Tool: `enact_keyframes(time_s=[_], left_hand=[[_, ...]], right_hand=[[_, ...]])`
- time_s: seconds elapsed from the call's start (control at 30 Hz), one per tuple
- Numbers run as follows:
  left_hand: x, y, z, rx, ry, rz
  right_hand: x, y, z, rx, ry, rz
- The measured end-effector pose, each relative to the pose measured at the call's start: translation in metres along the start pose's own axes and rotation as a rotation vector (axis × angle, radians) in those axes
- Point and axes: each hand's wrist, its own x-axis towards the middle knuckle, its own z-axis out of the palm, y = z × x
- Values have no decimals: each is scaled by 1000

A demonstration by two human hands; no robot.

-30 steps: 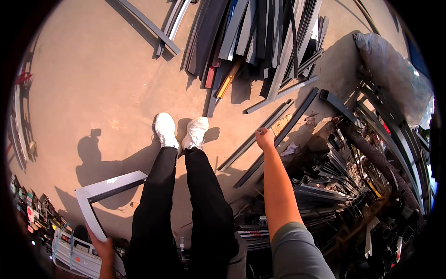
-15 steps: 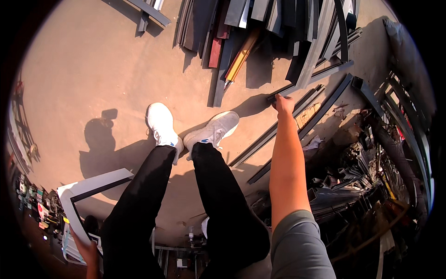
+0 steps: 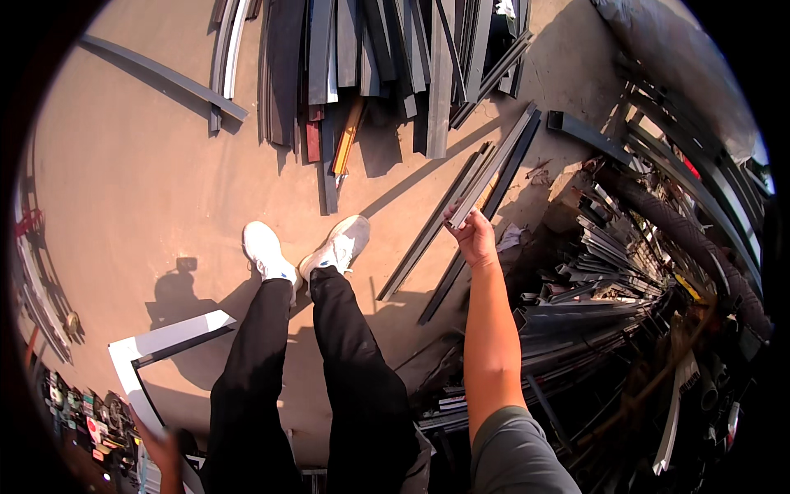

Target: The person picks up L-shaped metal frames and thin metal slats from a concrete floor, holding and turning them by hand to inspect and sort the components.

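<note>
My right hand [image 3: 475,237] is closed round the near end of a long grey metal profile [image 3: 498,165]. The profile slants away to the far right, raised over other dark profiles on the ground. At the lower left, my left hand [image 3: 158,449] grips a white L-shaped frame piece [image 3: 125,366] with a dark inner edge. Its two arms meet at a corner, and one end is cut to a point. The lower part of the frame is hidden beside my leg, and the left fingers are partly blurred.
A large pile of dark profiles [image 3: 354,49] lies ahead, with a yellow profile [image 3: 349,136] among them. Single dark bars [image 3: 432,230] lie near my right hand. Stacked profiles and scrap [image 3: 592,321] crowd the right. A grey bar [image 3: 164,78] lies far left.
My right hand has come nearer and left the dark bar it was holding; it now holds a lighter grey profile. My left hand keeps the white frame piece. The view has swung to the right.
</note>
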Motion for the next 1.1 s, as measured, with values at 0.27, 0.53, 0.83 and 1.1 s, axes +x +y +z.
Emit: enact_keyframes(time_s=[0.27,0.53,0.83,1.1], left_hand=[[-1,-17,-16,3,19,23],[-1,-12,-18,-44,4,30],[-9,8,-4,-73,15,-12],[-23,8,0,-57,-61,-67]], right_hand=[[-15,-40,16,283,54,47],[-12,-49,14,-109,268,60],[9,30,12,-914,306,223],[24,55,79,-1158,154,83]])
